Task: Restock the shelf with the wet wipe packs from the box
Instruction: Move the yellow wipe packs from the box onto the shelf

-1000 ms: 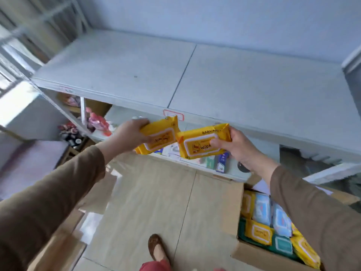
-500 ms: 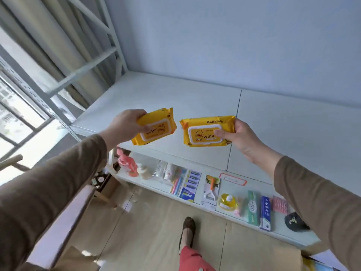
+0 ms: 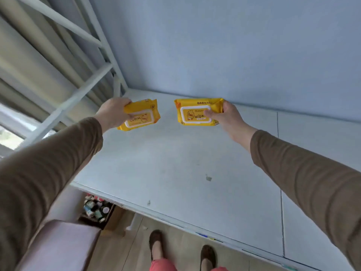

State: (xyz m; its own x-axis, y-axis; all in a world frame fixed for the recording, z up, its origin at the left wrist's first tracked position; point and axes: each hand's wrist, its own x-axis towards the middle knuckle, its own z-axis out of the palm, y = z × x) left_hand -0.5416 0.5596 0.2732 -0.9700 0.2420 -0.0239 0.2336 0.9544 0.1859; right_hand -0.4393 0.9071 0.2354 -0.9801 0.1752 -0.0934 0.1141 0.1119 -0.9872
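Observation:
My left hand (image 3: 112,112) grips a yellow wet wipe pack (image 3: 141,115) by its left end, its label upside down to me. My right hand (image 3: 226,117) grips a second yellow wet wipe pack (image 3: 195,112) by its right end, label upright with a duck picture. Both packs hang just above the back left part of the pale top shelf (image 3: 175,169), close to the blue wall, about a pack's width apart. The box is out of view.
The white metal shelf frame (image 3: 109,61) rises at the left rear corner, curtains behind it. A small crate of bottles (image 3: 96,209) sits on the floor under the shelf's front edge. My feet (image 3: 156,243) stand on the wood floor by a pinkish seat (image 3: 58,245).
Both hands have carried the packs up from the shelf's front edge and farther back over the top shelf, and spread apart. The view has risen; the lower shelf and box have left the frame.

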